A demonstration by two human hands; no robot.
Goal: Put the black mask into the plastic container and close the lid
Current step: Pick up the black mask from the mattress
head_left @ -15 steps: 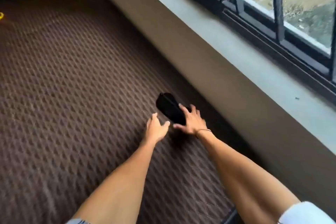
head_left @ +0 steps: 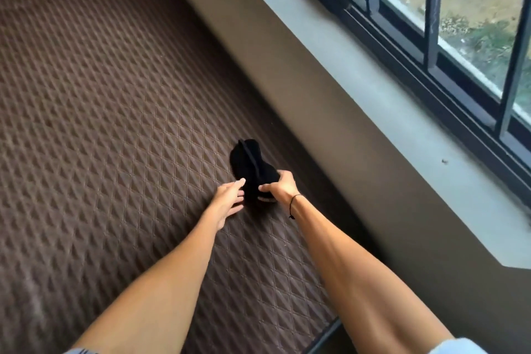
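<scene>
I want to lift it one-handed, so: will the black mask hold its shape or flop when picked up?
Probably floppy: the black mask looks like soft cloth, bunched unevenly where the right hand pinches it. Likely light, since the fingers alone grip its near end. It seems unlikely to roll or slide on the textured brown mat.

Black mask [head_left: 248,165]: soft dark fabric, bunched, elongated lump with narrow strap or seam ridge running along its top. Lies on brown quilted diamond-pattern mattress, close to mattress edge nearest wall. Near end pinched and slightly raised; far end rests on mattress. Plastic container, lid: not in view.
</scene>
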